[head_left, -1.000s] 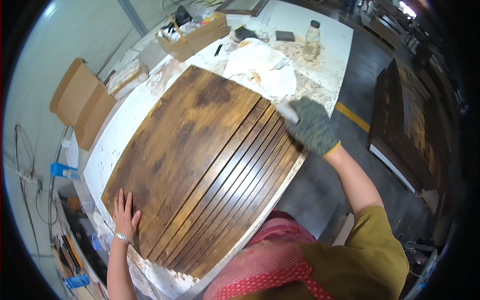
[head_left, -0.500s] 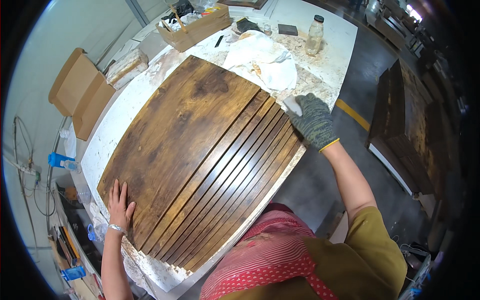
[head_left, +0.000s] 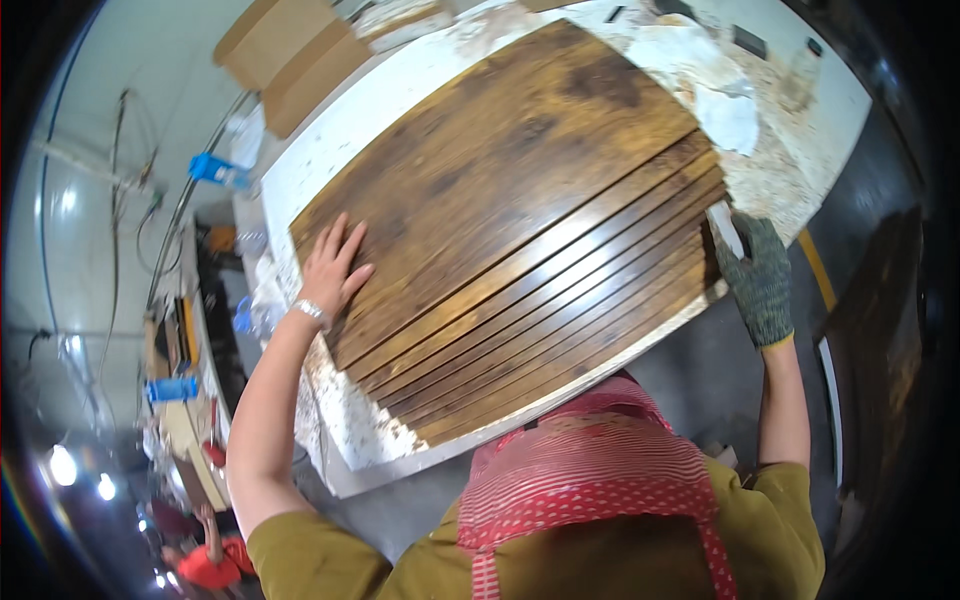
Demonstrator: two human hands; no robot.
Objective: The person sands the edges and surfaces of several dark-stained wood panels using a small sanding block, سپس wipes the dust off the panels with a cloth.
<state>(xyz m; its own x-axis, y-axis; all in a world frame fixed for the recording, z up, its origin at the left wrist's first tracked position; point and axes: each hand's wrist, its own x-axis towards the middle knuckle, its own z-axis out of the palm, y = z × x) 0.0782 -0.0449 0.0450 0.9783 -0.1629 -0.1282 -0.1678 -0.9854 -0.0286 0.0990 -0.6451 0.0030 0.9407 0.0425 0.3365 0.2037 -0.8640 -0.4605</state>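
A stack of brown wood-grain boards (head_left: 470, 170) lies fanned out like steps, the curved top board widest and several board edges showing on the near side. My bare left hand (head_left: 332, 270) rests flat with fingers spread on the left end of the top board; a bracelet circles its wrist. My right hand (head_left: 762, 290), in a dark grey-green knit glove with a yellow cuff, grips a small white block (head_left: 724, 230) at the right ends of the stepped boards. Whether the block is a sponge or a sanding block I cannot tell.
The stack sits on a white, stained table (head_left: 360, 425). At its far side lie an open cardboard box (head_left: 290, 60), a crumpled white cloth (head_left: 722, 110), a dark flat block (head_left: 750, 42) and a glass bottle (head_left: 800, 75). A person in red (head_left: 210, 565) is at the far lower left.
My view has swung left and down, shifting the scene rightward. My right hand with the white block has moved nearer along the boards' right ends. My left hand stays on the top board.
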